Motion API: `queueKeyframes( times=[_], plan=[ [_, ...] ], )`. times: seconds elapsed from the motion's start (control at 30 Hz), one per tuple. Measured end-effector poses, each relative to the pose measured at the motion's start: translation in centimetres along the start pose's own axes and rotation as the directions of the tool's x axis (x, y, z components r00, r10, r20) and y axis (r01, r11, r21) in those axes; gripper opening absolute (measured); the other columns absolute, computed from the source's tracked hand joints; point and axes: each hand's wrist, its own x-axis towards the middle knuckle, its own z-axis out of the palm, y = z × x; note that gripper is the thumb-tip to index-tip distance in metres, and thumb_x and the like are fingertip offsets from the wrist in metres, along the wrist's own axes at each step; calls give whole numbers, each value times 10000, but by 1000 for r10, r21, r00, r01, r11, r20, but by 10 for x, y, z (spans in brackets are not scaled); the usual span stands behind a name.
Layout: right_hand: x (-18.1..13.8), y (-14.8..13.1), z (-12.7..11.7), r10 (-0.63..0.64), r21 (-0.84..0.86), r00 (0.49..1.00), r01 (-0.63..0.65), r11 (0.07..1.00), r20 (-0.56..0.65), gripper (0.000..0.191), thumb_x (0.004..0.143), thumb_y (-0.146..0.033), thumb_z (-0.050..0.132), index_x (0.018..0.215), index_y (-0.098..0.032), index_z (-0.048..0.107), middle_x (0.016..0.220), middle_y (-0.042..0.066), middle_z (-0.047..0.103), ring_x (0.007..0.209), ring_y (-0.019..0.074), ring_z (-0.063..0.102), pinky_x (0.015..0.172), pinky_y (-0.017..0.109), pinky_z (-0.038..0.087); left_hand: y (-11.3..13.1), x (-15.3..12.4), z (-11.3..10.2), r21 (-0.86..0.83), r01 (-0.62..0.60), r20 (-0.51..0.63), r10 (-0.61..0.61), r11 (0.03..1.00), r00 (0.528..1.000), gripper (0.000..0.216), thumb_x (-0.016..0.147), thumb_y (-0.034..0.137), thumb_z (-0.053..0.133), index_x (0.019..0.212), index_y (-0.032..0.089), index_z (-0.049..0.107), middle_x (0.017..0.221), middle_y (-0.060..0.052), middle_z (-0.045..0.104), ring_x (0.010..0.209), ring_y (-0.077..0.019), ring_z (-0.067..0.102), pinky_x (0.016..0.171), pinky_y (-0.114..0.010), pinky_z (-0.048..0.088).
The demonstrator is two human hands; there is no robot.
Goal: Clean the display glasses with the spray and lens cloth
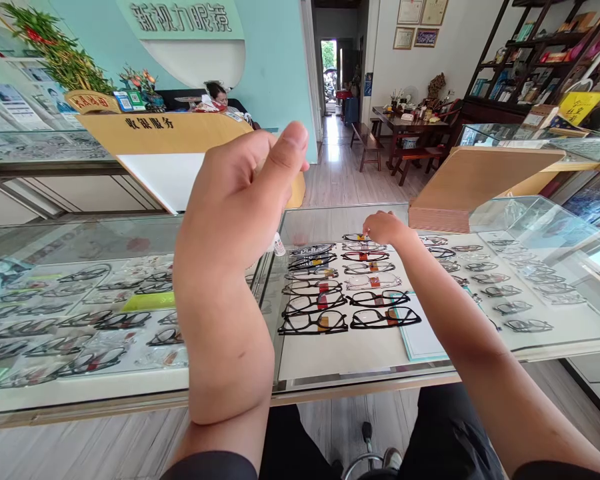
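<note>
My left hand point(240, 193) is raised close to the camera with its back toward me. Its fingers are curled and the thumb is pressed over them. A small white bottle point(279, 245) shows just below the palm; I cannot tell whether the hand holds it. My right hand point(386, 229) reaches far across the glass counter point(330, 220). Its fingers are closed on a dark pair of glasses point(355, 237) at the far end of two columns of black frames point(347, 293). These frames lie on a white sheet point(340, 353).
More glasses fill the left showcase point(80, 313) and the right showcase point(510, 287). A wooden block point(470, 183) sits on the counter's far right. Beyond are a cashier desk point(165, 133) with a seated person point(217, 95), a dining table point(410, 127) and shelves point(535, 60). A stool base point(367, 453) is between my knees.
</note>
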Motion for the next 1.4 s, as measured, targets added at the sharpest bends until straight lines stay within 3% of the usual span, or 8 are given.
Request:
queueKeyframes(
  times=[0.4, 0.67, 0.73, 0.9, 1.03, 1.2, 1.3, 1.4],
  plan=[
    [7, -7, 11, -7, -44, 998, 10, 999, 61, 129, 873, -72, 625, 818, -153, 709, 989, 220, 743, 1231, 378, 596, 1046, 497, 416, 12, -8, -2, 46, 44, 44, -46, 998, 998, 639, 978, 798, 584, 844, 197, 757, 547, 42, 468, 479, -99, 383, 511, -331, 253],
    [-35, -4, -33, -23, 49, 957, 39, 998, -290, 451, 1064, -211, 351, 1266, -158, 750, 1478, 197, 684, 1316, 400, 527, 1051, 561, 424, 19, -10, 2, 20, 100, 113, -102, 995, 988, 657, 915, 860, 609, 789, 218, 674, 577, 38, 432, 470, -103, 296, 487, -335, 209],
    [-54, -5, -46, -53, 100, 865, 119, 988, -500, 484, 1077, -241, 348, 1360, -180, 736, 1561, 150, 653, 1305, 402, 526, 1035, 576, 427, 16, -9, 4, 2, 119, 119, -118, 993, 986, 606, 950, 803, 628, 801, 218, 669, 575, 36, 420, 480, -105, 293, 489, -327, 210],
    [-109, -27, -71, -172, 43, 483, 402, 915, -859, 512, 1089, -202, 348, 1465, -264, 689, 1597, 71, 643, 1264, 362, 548, 1020, 563, 433, -4, 6, 17, -266, 285, 107, -265, 921, 958, 445, 987, 616, 691, 831, 201, 664, 582, 38, 442, 478, -91, 301, 448, -269, 207],
    [-136, -49, -76, -260, -108, 289, 452, 885, -921, 512, 1113, -220, 366, 1569, -318, 576, 1634, 44, 615, 1261, 357, 538, 1040, 570, 416, -20, 22, 30, -479, 562, 419, -387, 674, 822, 295, 958, 431, 696, 832, 165, 689, 634, 15, 527, 431, -47, 261, 403, -206, 156],
    [-140, -61, -72, -308, -202, 207, 416, 887, -929, 561, 1107, -218, 413, 1644, -368, 468, 1633, 28, 620, 1251, 351, 532, 1044, 568, 386, -20, 24, 31, -575, 789, 727, -308, 217, 614, 229, 987, 298, 665, 839, 124, 677, 663, 18, 550, 409, -18, 287, 384, -150, 175],
    [-142, -62, -70, -317, -220, 197, 400, 890, -928, 543, 1103, -202, 425, 1616, -361, 503, 1613, 25, 636, 1244, 335, 536, 1055, 566, 377, -12, 19, 30, -616, 783, 732, -307, 80, 608, 219, 1016, 249, 654, 827, 140, 636, 653, 34, 530, 413, -19, 330, 390, -142, 194],
    [-155, -60, -73, -304, -201, 236, 378, 904, -923, 478, 1114, -234, 404, 1538, -352, 591, 1606, 23, 634, 1289, 357, 533, 1077, 601, 380, -4, 14, 32, -674, 722, 654, -329, 154, 681, 229, 1005, 237, 693, 807, 157, 611, 651, 41, 518, 426, -19, 320, 399, -148, 186]
  ],
)
